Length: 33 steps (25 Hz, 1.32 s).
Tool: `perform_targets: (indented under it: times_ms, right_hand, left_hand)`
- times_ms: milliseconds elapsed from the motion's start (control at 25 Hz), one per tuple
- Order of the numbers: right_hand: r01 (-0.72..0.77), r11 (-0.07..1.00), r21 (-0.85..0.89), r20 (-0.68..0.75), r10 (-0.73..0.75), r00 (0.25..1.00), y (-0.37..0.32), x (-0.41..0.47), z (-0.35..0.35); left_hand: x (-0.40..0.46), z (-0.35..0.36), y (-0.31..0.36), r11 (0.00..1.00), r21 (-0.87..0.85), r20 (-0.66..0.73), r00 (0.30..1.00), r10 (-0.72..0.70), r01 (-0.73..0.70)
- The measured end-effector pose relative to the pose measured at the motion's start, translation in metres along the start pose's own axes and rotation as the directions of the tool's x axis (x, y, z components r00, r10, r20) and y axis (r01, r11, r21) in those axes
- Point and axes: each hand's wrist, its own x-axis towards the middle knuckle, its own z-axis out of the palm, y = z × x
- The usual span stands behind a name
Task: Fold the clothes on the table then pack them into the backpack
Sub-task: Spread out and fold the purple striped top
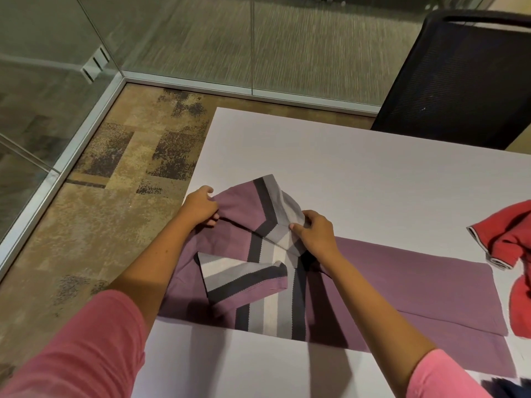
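Purple shirt [402, 285] pinched by two hands [198, 208], apparently

Both hands [199, 206] [314, 234] grip purple striped shirt [402, 282].

Even indoor light, blurred edges

Shirt [402, 285] purple, with dark grey, light grey and white stripes; second garment [514, 242] red, white-edged trim; bench [359, 168] white; sleeves [86, 354] pink; chair [459, 79] black; carpet [115, 173] mottled tan-brown.
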Motion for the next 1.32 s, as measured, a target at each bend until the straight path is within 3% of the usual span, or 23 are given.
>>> perform_targets:
  times_ms: [80, 160, 280, 360, 480, 600, 680, 720, 800, 960, 1040, 1200, 1240, 1320]
  right_hand:
    - [0.019, 1.0, 0.021, -0.017, -0.018, 1.0, 0.0, 0.0, 0.0]
    - [0.064, 0.996, 0.067, -0.035, -0.062, 0.997, 0.001, -0.006, 0.002]
    - [0.187, 0.973, 0.136, -0.084, -0.177, 0.981, 0.004, -0.026, 0.007]
    - [0.383, 0.923, 0.047, -0.109, -0.376, 0.92, 0.012, -0.045, 0.012]
    - [0.636, 0.748, -0.188, 0.082, -0.634, 0.769, 0.038, -0.076, 0.021]
    - [0.736, 0.607, -0.299, 0.269, -0.686, 0.676, 0.062, -0.103, 0.028]
    - [0.772, 0.564, -0.294, 0.279, -0.722, 0.633, 0.066, -0.11, 0.029]
    - [0.766, 0.577, -0.284, 0.251, -0.726, 0.64, 0.065, -0.111, 0.029]
    - [0.686, 0.678, -0.263, 0.165, -0.669, 0.725, 0.06, -0.11, 0.03]
    - [0.311, 0.932, -0.187, 0.104, -0.296, 0.949, 0.044, -0.099, 0.04]
    - [0.184, 0.976, -0.12, 0.08, -0.176, 0.981, 0.039, -0.09, 0.046]
    - [0.107, 0.989, -0.097, 0.156, -0.091, 0.984, 0.033, -0.081, 0.05]
    - [0.117, 0.987, -0.111, 0.15, -0.1, 0.984, 0.032, -0.081, 0.051]
    - [0.181, 0.973, -0.143, 0.119, -0.165, 0.979, 0.032, -0.085, 0.051]
  left_hand:
    - [0.0, 0.005, 0.006, 0.996, -0.076, 0.059, 0.997, -0.044, 0.049]
    - [-0.003, 0.006, 0.005, 0.995, -0.095, 0.028, 1.0, -0.01, 0.013]
    - [-0.018, -0.003, -0.007, 0.969, -0.207, -0.094, 0.989, 0.116, -0.134]
    - [-0.037, -0.014, -0.021, 0.934, -0.235, -0.156, 0.959, 0.236, -0.268]
    - [-0.067, -0.025, -0.056, 0.935, -0.09, -0.182, 0.929, 0.323, -0.343]
    - [-0.094, -0.022, -0.088, 0.974, 0.03, -0.249, 0.942, 0.225, -0.224]
    - [-0.101, -0.017, -0.097, 0.983, 0.063, -0.356, 0.916, 0.183, -0.172]
    - [-0.101, -0.015, -0.097, 0.987, 0.046, -0.387, 0.908, 0.159, -0.153]
    - [-0.098, -0.009, -0.086, 0.995, -0.055, -0.361, 0.931, 0.056, -0.081]
    - [-0.085, -0.001, -0.062, 0.998, -0.02, -0.192, 0.98, -0.057, 0.054]
    - [-0.08, 0.002, -0.06, 0.998, 0.03, -0.165, 0.985, -0.042, 0.048]
    - [-0.088, 0.008, -0.061, 0.949, 0.315, -0.42, 0.893, 0.162, -0.025]
    - [-0.091, 0.012, -0.059, 0.938, 0.331, -0.422, 0.874, 0.242, -0.1]
    - [-0.097, 0.021, -0.052, 0.915, 0.319, -0.248, 0.911, 0.331, -0.246]
